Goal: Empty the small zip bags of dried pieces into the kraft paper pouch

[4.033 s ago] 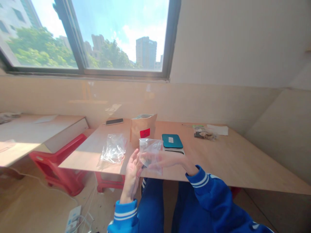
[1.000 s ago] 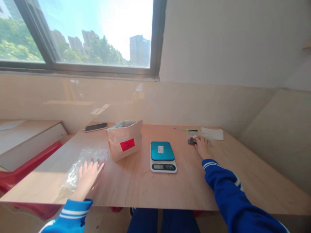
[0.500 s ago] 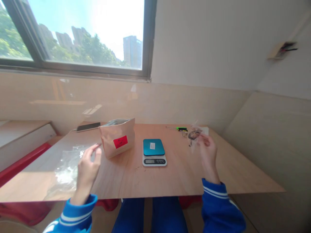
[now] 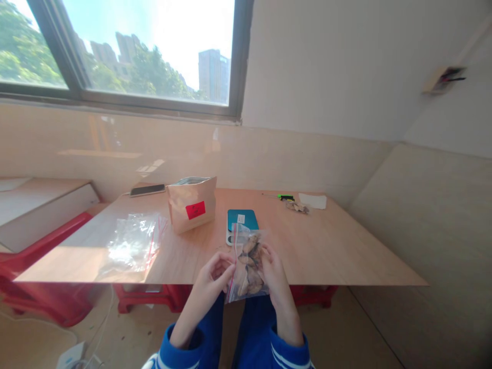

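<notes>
Between my hands, at the table's near edge, hangs a clear zip bag (image 4: 249, 266) with brown dried slices inside. Its red-striped zip edge faces left, where my left hand (image 4: 217, 271) pinches it. My right hand (image 4: 272, 264) grips the bag's other side, fingers closed on the plastic. Just behind the bag is a kitchen scale (image 4: 243, 219) with a blue plate; the bag covers most of its display. A kraft paper pouch (image 4: 192, 206) with a red label stands open at the top, left of the scale.
Empty zip bags (image 4: 134, 246) lie on the left of the table (image 4: 326, 246). At the back right are a green-and-black screwdriver (image 4: 284, 197), another filled bag (image 4: 296, 207) and a white paper (image 4: 313, 201). A phone (image 4: 147, 190) lies back left. Red stools (image 4: 157, 297) stand below.
My right hand has brought the bag of dried slices from the back right to the front middle. My left hand has come across from the left and taken its zip edge.
</notes>
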The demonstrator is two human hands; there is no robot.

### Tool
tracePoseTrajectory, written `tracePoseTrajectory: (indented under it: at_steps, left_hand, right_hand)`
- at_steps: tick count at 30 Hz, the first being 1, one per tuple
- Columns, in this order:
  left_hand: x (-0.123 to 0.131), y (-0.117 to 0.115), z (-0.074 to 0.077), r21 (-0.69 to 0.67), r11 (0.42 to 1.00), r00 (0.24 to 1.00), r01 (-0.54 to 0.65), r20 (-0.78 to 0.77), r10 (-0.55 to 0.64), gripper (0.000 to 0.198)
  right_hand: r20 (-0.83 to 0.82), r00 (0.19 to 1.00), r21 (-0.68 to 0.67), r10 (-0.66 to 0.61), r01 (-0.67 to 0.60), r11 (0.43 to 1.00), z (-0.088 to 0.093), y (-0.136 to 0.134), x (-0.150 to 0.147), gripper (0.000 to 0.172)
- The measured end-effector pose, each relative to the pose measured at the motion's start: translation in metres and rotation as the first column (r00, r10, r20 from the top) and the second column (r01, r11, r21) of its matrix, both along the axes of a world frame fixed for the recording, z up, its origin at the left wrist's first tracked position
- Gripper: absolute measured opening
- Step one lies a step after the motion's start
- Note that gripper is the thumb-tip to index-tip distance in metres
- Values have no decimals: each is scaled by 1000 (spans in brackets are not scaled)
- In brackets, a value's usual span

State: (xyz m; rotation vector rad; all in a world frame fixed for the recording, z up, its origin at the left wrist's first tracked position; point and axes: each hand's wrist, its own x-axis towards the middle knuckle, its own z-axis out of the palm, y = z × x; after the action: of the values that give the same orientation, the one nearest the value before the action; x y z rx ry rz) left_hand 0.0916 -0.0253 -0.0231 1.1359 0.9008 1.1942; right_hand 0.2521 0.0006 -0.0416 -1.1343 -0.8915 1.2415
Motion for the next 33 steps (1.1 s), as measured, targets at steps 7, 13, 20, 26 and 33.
tracePoseTrajectory:
  at_steps: [7, 13, 20, 26, 33]
  left_hand:
    - [3, -1, -5, 13, 999, 998, -48, 46, 47, 27]
    - [8, -3, -4, -5, 992, 985, -125, 122, 125, 26]
    - [7, -6, 6, 38, 993, 988, -114, 106, 109, 26]
    - [6, -10, 9, 22, 993, 985, -120, 130, 116, 27]
    - [3, -9, 5, 59, 992, 992, -115, 56, 112, 32]
  right_hand:
    - [336, 884, 255, -325, 247, 935, 5, -10, -21, 35]
    - [454, 887, 247, -85, -33, 969, 35, -37, -39, 22]
    - [294, 944, 124, 154, -197, 973, 45, -43, -42, 33]
    - [265, 941, 106, 209, -244, 964, 42, -39, -33, 34]
    - [363, 899, 105, 246, -301, 948, 39, -41, -31, 27]
